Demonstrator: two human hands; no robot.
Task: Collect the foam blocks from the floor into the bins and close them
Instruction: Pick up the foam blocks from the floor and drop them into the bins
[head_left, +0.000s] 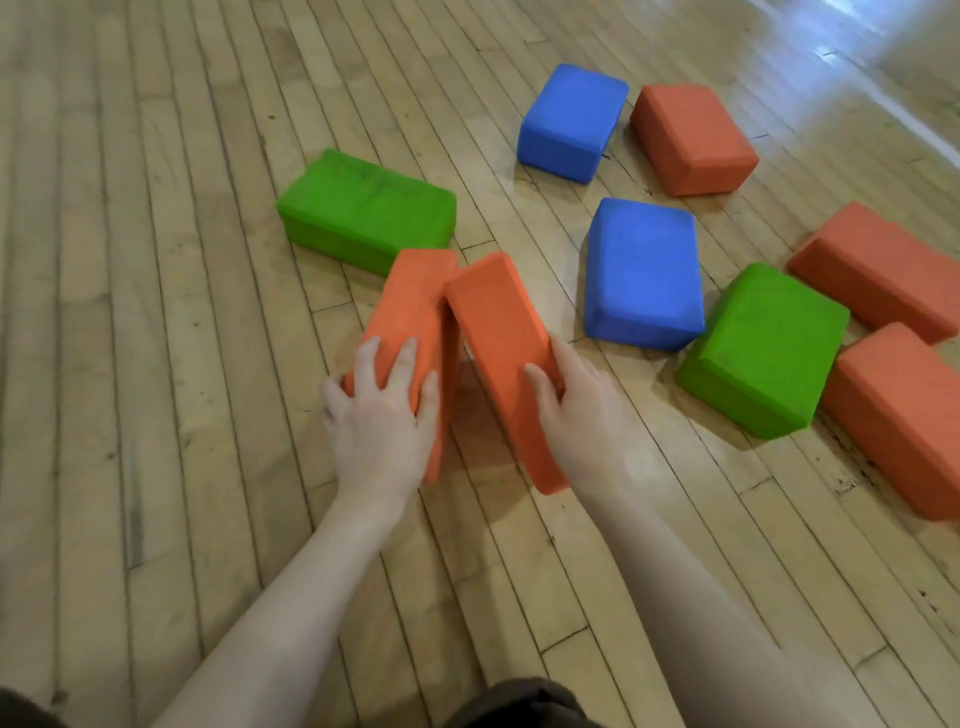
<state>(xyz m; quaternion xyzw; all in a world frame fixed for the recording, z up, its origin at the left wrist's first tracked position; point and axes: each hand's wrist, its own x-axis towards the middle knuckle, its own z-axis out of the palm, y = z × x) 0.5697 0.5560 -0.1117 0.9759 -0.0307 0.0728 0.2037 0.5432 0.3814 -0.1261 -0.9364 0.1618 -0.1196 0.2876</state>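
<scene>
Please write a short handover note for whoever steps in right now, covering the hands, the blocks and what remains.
Left hand grips one orange block; right hand grips a second orange block. Both blocks are tilted up, top ends leaning together.
On the wooden floor: two green blocks, two blue blocks, three more orange blocks.
No bins in view; nothing visibly collected.
Left: bin every block, close the bins.

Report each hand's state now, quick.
Left hand: fingers curled over the near end of the left orange block, holding it.
Right hand: grips the right orange block, thumb on top.
</scene>
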